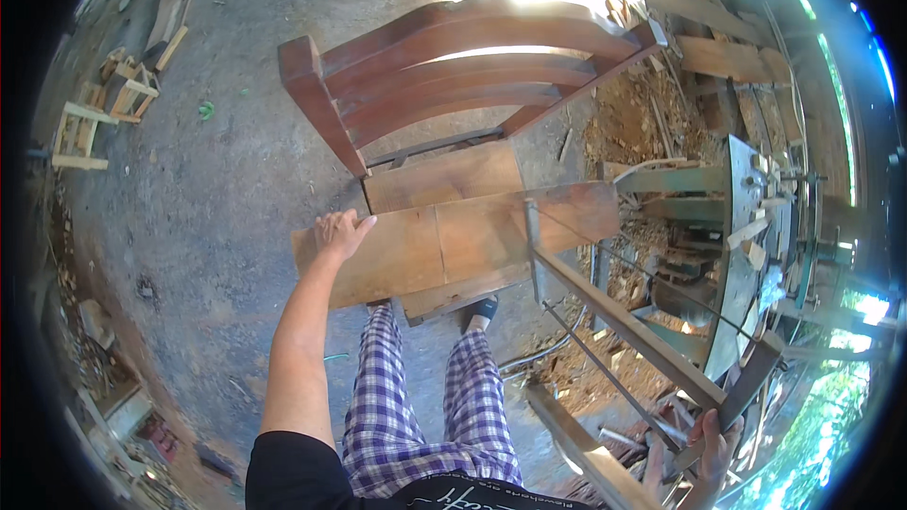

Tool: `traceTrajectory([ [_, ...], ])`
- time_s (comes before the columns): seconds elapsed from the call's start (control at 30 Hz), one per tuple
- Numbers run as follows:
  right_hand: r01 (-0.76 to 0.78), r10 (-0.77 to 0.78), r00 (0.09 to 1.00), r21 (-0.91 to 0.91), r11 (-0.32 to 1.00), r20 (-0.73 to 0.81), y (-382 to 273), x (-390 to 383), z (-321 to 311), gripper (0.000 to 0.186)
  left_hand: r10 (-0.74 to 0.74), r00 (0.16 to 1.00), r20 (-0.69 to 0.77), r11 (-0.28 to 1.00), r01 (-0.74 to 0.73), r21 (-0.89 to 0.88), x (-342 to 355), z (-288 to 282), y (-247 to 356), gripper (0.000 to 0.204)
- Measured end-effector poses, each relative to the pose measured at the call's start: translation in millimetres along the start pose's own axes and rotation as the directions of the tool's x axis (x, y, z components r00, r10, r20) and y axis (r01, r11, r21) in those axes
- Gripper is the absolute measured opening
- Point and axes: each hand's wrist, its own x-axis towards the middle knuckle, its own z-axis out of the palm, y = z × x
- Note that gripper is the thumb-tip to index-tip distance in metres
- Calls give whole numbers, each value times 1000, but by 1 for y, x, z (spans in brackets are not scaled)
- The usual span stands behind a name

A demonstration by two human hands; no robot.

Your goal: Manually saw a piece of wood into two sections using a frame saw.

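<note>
A wide wooden board lies across a reddish-brown wooden chair with a curved slatted back. A thin dark line crosses the board near its middle. My left hand presses on the board's left part, fingers bent at its far edge and thumb stretched to the right. At the lower right, my right hand grips the near end of a wooden frame saw. The saw's far end stands over the right part of the board; whether its blade touches the wood I cannot tell.
My feet are beside the chair's near edge. To the right stands a metal-topped machine bench amid wood scraps and sawdust. A wooden beam lies near the saw. Small wooden frames stand at the far left on the concrete floor.
</note>
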Motion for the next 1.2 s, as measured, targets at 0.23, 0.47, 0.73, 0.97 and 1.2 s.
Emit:
traceTrajectory([
  [0.23,-207,214,959,56,977,-185,25,-44,15,37,204,962,-182,975,-183,126,11,7,54,52],
  [0.47,-154,163,923,54,987,-348,79,-70,0,36,418,862,-286,908,-402,115,44,65,125,50],
  [0.73,-489,681,632,491,721,-371,137,-118,-31,25,532,811,-244,846,-504,172,95,79,195,50],
  [0.97,-404,815,514,763,505,-267,134,-101,-15,27,398,888,-232,917,-387,91,109,89,219,51],
  [1.2,-217,291,791,199,956,-537,135,-67,25,40,289,918,-273,957,-278,79,138,86,233,54],
])
